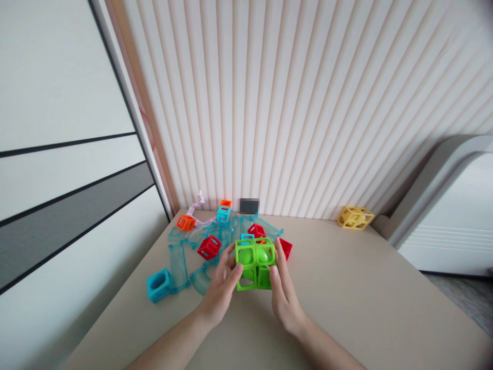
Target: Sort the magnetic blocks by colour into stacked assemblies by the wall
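Note:
Between my two hands is a green block of joined cube frames (255,263), with rounded green cups showing inside its upper openings. My left hand (219,288) grips its left side, thumb on the near face. On the other side, my right hand (285,295) holds it with the thumb in front and fingers along the right edge. Just behind the block lie a red cube frame (209,247), another red cube frame (256,230) and a red piece (285,248) partly covered by my right fingers. The underside of the green block is hidden.
Clear blue track pieces (179,267) spread over the table (346,308) at left. A blue cube (159,285) lies nearest me there. Orange (186,222) and light-blue cubes (223,214) sit farther back. A yellow frame (355,218) stands by the ribbed wall (288,103).

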{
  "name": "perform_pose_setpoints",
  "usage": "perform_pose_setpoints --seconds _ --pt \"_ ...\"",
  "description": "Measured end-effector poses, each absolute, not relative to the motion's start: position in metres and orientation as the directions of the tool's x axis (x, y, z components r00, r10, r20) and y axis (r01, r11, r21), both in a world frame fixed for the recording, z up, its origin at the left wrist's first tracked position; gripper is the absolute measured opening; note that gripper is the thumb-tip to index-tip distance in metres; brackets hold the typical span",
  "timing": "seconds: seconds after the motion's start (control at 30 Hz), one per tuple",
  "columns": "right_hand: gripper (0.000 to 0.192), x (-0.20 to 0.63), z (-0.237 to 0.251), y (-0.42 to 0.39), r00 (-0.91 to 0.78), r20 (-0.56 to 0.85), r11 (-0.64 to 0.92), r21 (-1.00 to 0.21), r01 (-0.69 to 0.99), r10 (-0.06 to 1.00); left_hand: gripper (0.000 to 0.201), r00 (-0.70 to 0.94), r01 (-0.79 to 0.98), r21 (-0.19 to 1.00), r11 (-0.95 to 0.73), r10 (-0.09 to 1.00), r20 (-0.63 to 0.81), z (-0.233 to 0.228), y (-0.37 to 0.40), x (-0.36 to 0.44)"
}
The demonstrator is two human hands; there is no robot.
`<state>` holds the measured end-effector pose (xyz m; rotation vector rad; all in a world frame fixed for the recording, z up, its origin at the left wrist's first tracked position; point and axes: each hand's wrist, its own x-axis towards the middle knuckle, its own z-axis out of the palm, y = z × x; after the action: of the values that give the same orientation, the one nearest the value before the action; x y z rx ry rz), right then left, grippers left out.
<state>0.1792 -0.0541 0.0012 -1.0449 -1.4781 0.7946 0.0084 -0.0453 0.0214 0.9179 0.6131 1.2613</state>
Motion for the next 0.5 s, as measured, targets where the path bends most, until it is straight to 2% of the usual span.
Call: perform_pose_setpoints --seconds 0.2,0.33,0.5 --pt "0.057 0.1804 0.0008 -0.0583 -0.07 0.45 0.455 -0.873 0.177 0.89 0.098 0.268 -0.385 0.923 0.008 0.958 0.104 0.0177 -0.0497 0.0117" --pt "0.056 0.18 0.001 -0.0596 -0.071 0.47 0.475 -0.86 0.189 0.88 0.095 0.207 -0.358 0.934 -0.006 0.975 0.086 0.0183 -0.0502 0.0139" --pt "0.055 0.1785 0.0053 -0.0576 -0.021 0.468 0.465 -0.871 0.156 0.883 0.091 0.282 -0.344 0.939 0.005 0.954 0.098 0.0246 -0.0528 0.0114"
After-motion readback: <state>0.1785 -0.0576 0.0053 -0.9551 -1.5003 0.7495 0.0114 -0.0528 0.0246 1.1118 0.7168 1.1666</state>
